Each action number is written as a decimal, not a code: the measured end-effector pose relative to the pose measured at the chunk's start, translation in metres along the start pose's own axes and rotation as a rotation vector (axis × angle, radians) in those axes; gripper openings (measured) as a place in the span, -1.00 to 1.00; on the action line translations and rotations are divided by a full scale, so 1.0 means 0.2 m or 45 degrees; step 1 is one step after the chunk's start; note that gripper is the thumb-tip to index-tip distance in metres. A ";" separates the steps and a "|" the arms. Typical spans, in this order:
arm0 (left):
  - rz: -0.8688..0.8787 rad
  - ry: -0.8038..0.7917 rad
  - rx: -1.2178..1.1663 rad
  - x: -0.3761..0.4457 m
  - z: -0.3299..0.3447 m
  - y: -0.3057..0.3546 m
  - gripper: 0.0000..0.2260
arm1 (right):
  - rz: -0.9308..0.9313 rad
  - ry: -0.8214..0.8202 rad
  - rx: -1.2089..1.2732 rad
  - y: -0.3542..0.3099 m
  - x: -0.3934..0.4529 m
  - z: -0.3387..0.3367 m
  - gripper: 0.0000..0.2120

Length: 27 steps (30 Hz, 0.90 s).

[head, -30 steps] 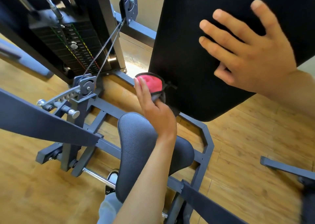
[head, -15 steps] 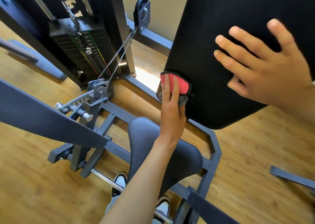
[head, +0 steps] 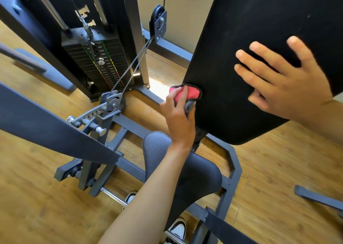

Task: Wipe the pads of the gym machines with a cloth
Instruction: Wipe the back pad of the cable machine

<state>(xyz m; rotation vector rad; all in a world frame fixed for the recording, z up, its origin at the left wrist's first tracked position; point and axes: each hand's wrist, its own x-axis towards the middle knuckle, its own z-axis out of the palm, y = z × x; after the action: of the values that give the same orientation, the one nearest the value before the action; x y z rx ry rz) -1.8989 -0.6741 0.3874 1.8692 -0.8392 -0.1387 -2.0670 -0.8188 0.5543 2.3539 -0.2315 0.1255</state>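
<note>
at the lower left edge of the black back pad [head: 241,39], the left hand [head: 178,117] pinches a pink cloth [head: 187,93] with dark trim and holds it against the pad's rim; fingers curled round the cloth, a grey fold of it showing under the fingers. right hand [head: 289,80] lies flat on the pad face, fingers straight and spread, holding nothing. pad is tilted, its rounded bottom corner hanging above the floor [head: 278,169], which is wood planks. black seat pad [head: 194,178] sits below the left forearm, mounted on the grey frame [head: 235,162]. weight stack [head: 100,65] stands upper left with a selector pin in it and coloured markings down its face; two cables run from a pulley [head: 157,21] down to a cam [head: 112,102] beside the stack. grey lever arm [head: 46,121] crosses the left side. a shoe [head: 178,229] shows at the bottom beside the frame, another partly hidden by the forearm.
</note>
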 end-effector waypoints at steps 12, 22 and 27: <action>0.059 -0.163 -0.075 -0.04 0.09 -0.02 -0.32 | -0.001 0.017 -0.021 0.01 -0.01 0.02 -0.45; 0.143 -0.142 -0.103 -0.13 0.17 0.01 -0.28 | -0.008 0.018 -0.008 0.01 -0.01 0.02 -0.46; -0.432 -0.155 -0.120 -0.34 0.15 -0.20 -0.19 | -0.019 0.011 -0.028 0.02 -0.01 0.03 -0.45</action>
<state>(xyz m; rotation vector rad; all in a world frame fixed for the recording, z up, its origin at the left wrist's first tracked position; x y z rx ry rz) -1.9448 -0.6467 0.3217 1.9143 -0.5789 -0.4987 -2.0703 -0.8250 0.5521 2.3323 -0.2097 0.1254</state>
